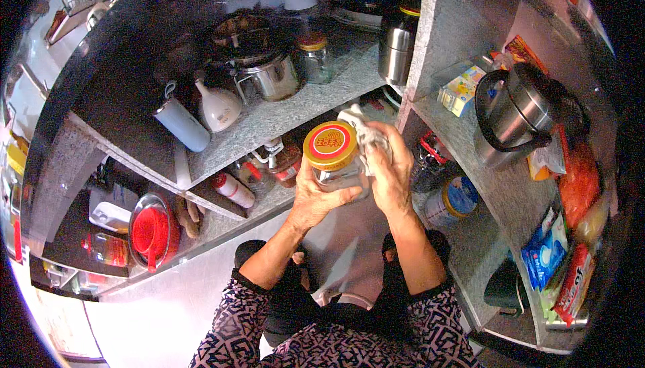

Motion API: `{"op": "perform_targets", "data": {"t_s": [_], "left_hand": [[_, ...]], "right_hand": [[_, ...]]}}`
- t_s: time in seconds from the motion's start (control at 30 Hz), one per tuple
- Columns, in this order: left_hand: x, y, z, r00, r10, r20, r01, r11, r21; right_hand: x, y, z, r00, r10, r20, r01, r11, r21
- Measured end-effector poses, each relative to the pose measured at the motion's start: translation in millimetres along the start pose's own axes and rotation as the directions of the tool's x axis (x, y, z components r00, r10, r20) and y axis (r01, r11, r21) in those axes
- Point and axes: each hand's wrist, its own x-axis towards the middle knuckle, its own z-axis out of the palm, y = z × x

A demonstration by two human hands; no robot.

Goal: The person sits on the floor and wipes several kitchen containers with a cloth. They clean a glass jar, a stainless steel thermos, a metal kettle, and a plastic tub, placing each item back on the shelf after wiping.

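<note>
A glass jar point(338, 180) with a gold and red lid point(330, 143) is held before me, lid up and tilted. Its lower left side rests in my left hand point(320, 194), whose thumb lies across the front of the glass. My right hand point(390, 169) presses a crumpled whitish cloth point(372, 141) against the jar's right side. The lid is on the jar and bears writing. Part of the jar is hidden by my fingers and the cloth.
Stone shelves point(282, 116) curve round ahead, holding a steel pot point(274, 78), a white funnel point(219, 108), a blue cylinder point(184, 125) and a red strainer point(151, 232). On the right shelf stand a steel jug point(521, 108) and several food packets point(546, 252).
</note>
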Motion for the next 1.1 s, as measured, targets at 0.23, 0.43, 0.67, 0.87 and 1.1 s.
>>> {"op": "perform_targets", "data": {"t_s": [0.23, 0.43, 0.67, 0.87, 1.1], "left_hand": [[5, -1, -5, 0.992, 0.121, -0.04, -0.126, 0.978, -0.166], [8, -10, -7, 0.963, 0.263, 0.054, -0.267, 0.962, 0.063], [1, -18, -15, 0.945, 0.326, 0.009, -0.288, 0.822, 0.491], [-2, -14, -10, 0.921, 0.377, 0.102, -0.324, 0.59, 0.74], [-2, -16, -16, 0.943, 0.33, 0.046, -0.245, 0.592, 0.768]], "right_hand": [[-21, -4, 9, 0.853, -0.491, 0.179, 0.522, 0.783, -0.339], [-12, -36, 1, 0.936, -0.348, 0.04, 0.349, 0.937, -0.017], [-7, -41, 3, 0.854, -0.282, 0.438, 0.479, 0.757, -0.445], [-1, -26, -2, 0.979, 0.117, 0.166, -0.068, 0.959, -0.273], [-2, -23, 3, 0.861, -0.305, 0.406, 0.469, 0.785, -0.405]]}}
